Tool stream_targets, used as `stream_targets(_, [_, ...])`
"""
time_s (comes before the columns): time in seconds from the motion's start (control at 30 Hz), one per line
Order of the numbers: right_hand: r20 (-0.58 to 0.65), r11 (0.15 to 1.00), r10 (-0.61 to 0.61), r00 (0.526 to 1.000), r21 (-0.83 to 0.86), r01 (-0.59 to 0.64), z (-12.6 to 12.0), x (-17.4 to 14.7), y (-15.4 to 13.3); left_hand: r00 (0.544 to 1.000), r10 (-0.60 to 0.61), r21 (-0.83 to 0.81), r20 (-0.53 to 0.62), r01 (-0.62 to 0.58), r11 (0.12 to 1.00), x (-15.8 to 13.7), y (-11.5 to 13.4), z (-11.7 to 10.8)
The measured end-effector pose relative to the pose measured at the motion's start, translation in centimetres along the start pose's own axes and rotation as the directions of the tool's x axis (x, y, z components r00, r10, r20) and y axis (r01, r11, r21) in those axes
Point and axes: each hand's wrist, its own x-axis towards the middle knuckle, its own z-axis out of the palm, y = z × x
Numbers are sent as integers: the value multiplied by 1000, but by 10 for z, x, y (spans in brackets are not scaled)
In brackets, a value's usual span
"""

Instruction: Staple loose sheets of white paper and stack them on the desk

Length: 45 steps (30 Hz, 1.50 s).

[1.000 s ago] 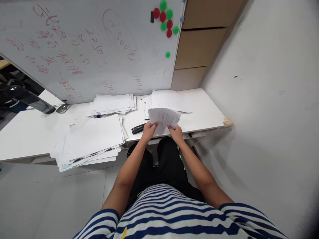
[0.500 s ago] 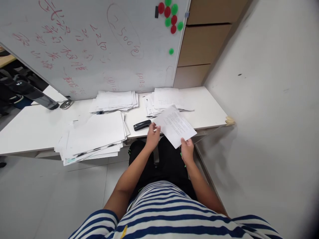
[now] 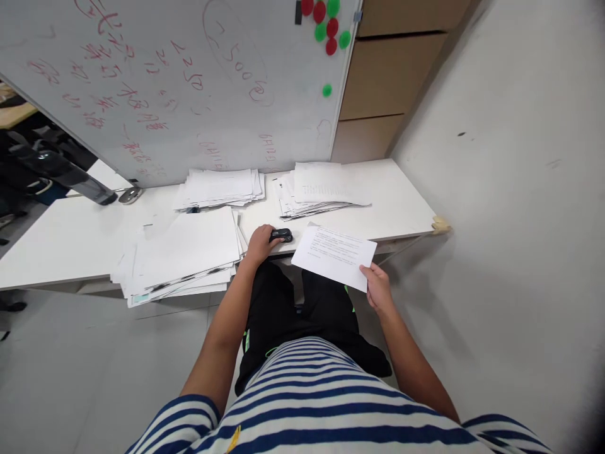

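My left hand [image 3: 261,244] is closed around one end of a black stapler [image 3: 282,235], which lies near the front edge of the white desk [image 3: 326,219]. In my right hand [image 3: 379,287] is a printed sheet of paper [image 3: 334,255], pinched at its lower right corner. The sheet hangs tilted in front of the desk edge, over my legs, with its text facing up. Left of the stapler lies a large pile of papers [image 3: 186,243] that juts past the desk's front edge.
Behind are two more paper stacks, one at the middle [image 3: 222,186] and one to the right [image 3: 316,183]. A whiteboard [image 3: 293,120] with magnets stands along the back. A dark bottle [image 3: 89,186] and a computer mouse [image 3: 130,195] are at the left; a wall [image 3: 510,208] bounds the right.
My left hand has moved left from beside the paper and taken hold of the stapler. My right hand has shifted right, and the sheet has turned and lowered.
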Motion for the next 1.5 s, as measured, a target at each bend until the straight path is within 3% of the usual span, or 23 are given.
stream_targets(0.33, [231, 990, 34, 972, -140, -2, 56, 18, 11, 1000, 5, -227, 0, -5, 974, -5, 14, -11])
stream_targets(0.47, [258, 981, 8, 966, -187, 42, 65, 22, 3, 985, -158, -401, 66, 171, 900, 0, 23, -21])
stream_targets(0.53, [257, 982, -4, 966, -180, 52, 65, 23, -2, 968, -251, -438, 19, 234, 868, 9, 27, -21])
stream_targets(0.67, [265, 982, -7, 964, -182, 57, 59, 29, -4, 932, -314, -306, -180, 250, 919, 37, 34, -10])
stream_targets(0.87, [269, 977, -22, 963, -199, 78, 52, 37, 1, 904, -355, -190, -240, 315, 930, 59, 37, 19])
stream_targets(0.97, [239, 969, -56, 969, -220, 110, 52, 33, 4, 928, -300, 14, -221, 310, 950, 57, 40, 24])
stream_targets(1.03, [219, 969, -59, 974, -223, 109, 53, 27, 5, 944, -294, 247, -151, 324, 913, 55, 44, 23])
stream_targets(1.1, [202, 972, -46, 978, -215, 90, 55, 21, 8, 947, -308, 377, -92, 319, 869, 54, 46, 20])
stream_targets(1.5, [100, 954, -28, 995, -294, 57, 44, 15, 7, 928, -357, 285, -110, 373, 883, 56, 36, 18])
